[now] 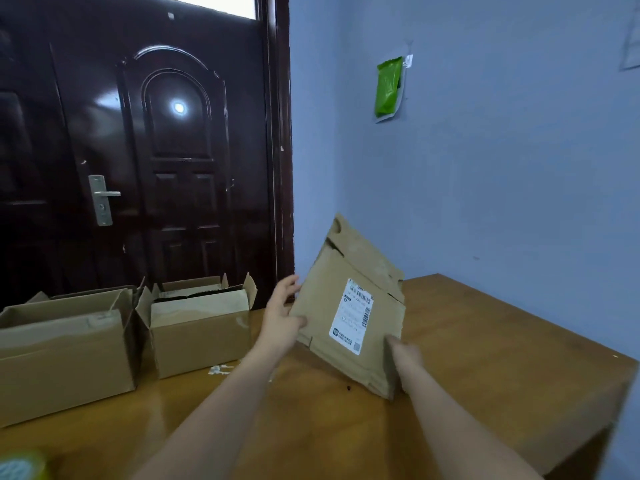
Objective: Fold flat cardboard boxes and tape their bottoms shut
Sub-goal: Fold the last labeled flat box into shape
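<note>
**Head view: flat box held up over the table**

Head view, item 1: flat cardboard box (349,306), folded, tilted up on edge above the wooden table (485,358), its lower corner down near the tabletop. White shipping label (353,315) with barcodes on the facing side. Worn flaps at the top end lean toward the blue wall (502,150).

Item 2: left hand (282,313), at the box's left edge. Thumb lies on the facing side and the fingers reach up along the edge, so the hand grips the box.

Item 3: right hand (403,355), at the box's lower right edge. Fingers go behind the cardboard and are mostly hidden; it holds that edge, though how tightly cannot be told.

Item 4: two made-up boxes on the table's left part, both with top flaps open. Large box (65,351) nearest the left border; smaller box (201,327) just beside it, to its right.

Item 5: roll of tape (20,465), blurred, at the bottom left corner.

Item 6: dark door (156,133) behind the boxes, with a metal handle (104,197).

Item 7: green packet (389,86), hanging on the wall.
</note>
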Tool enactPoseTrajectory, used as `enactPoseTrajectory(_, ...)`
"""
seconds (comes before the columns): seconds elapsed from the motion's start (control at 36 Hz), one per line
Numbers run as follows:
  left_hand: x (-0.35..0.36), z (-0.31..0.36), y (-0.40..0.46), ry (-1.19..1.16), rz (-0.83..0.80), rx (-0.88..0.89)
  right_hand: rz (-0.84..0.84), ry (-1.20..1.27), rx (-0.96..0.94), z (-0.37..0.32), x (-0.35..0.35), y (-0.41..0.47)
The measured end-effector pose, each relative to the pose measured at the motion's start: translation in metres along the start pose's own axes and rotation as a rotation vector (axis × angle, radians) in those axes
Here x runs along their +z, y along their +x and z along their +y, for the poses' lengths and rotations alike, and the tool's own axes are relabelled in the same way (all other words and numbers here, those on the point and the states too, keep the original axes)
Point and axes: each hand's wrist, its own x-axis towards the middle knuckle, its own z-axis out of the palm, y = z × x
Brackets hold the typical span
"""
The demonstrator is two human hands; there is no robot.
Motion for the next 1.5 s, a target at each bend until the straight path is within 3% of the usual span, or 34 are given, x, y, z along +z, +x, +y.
enactPoseTrajectory(0.17,-0.028,0.061,0.005,0.113,-0.095,0.102,0.029,0.089,-0.136,-0.02,0.006,-0.008)
enactPoseTrajectory(0.36,-0.07,0.116,0.002,0.375,-0.206,0.192,0.099,0.216,-0.151,-0.034,0.008,-0.018)
enactPoseTrajectory(0.5,-0.101,0.149,-0.01,0.396,-0.263,0.19,-0.062,0.09,-0.275,-0.034,0.013,-0.022)
enactPoseTrajectory(0.64,-0.13,0.165,-0.026,0.419,-0.238,0.188,-0.341,0.12,-0.352,-0.042,0.025,-0.045)
enactPoseTrajectory(0.92,-0.185,0.134,-0.062,0.249,0.158,0.209,-0.514,0.154,-0.271,-0.027,0.077,-0.069)
enactPoseTrajectory(1.14,-0.207,0.08,-0.093,0.118,0.429,0.17,-0.555,0.204,-0.215,-0.013,0.114,-0.084)
enactPoseTrajectory(1.5,-0.201,-0.008,-0.121,0.184,0.62,0.067,-0.507,0.244,-0.243,0.015,0.142,-0.086)
